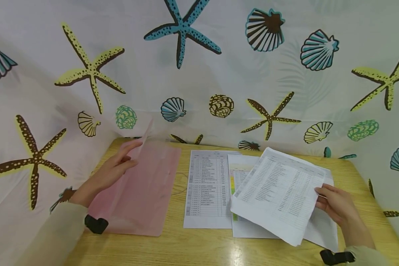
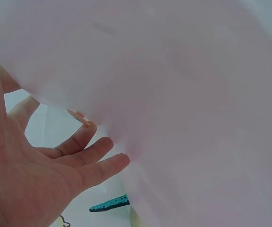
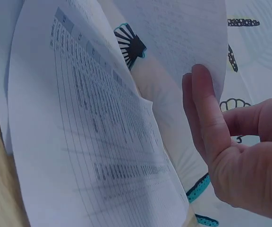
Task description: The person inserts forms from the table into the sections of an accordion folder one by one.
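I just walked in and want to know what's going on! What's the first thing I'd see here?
Probably the curtain covered in big starfish and seashells, hanging behind the wooden table. On the table's left, the left hand lifts the cover of a pink folder. On the right, the right hand holds printed sheets raised above other pages, with one sheet flat in the middle.

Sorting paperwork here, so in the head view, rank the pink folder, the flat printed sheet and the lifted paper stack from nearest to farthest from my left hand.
1. Pink folder: touched by the left hand.
2. Flat printed sheet: centre of desk.
3. Lifted paper stack: far right.
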Available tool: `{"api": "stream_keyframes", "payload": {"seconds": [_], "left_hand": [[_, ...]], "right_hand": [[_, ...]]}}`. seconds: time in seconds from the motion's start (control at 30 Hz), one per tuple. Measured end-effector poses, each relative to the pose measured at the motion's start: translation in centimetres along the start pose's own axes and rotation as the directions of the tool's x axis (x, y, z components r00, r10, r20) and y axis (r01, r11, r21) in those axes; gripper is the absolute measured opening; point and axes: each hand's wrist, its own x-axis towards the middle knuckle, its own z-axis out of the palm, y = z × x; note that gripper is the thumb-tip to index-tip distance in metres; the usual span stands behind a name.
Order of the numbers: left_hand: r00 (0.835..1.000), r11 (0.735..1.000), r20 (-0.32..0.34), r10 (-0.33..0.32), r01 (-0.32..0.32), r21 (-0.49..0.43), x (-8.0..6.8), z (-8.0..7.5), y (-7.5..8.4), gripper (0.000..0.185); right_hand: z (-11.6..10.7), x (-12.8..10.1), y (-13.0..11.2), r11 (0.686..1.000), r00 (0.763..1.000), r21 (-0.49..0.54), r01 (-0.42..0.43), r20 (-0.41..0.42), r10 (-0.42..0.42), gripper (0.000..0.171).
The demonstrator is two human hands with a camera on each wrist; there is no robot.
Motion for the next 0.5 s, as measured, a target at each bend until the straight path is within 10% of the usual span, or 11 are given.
{"api": "stream_keyframes", "payload": {"seconds": [0.5], "left_hand": [[1.000,1.000,0.001,0.017,-0.017,-0.005,0.1,0.1,-0.1,0.058]], "right_hand": [[6.1,1.3,-2.5,0.996,0.995,-0.043,0.076,0.062,-0.073,0.061]]}}
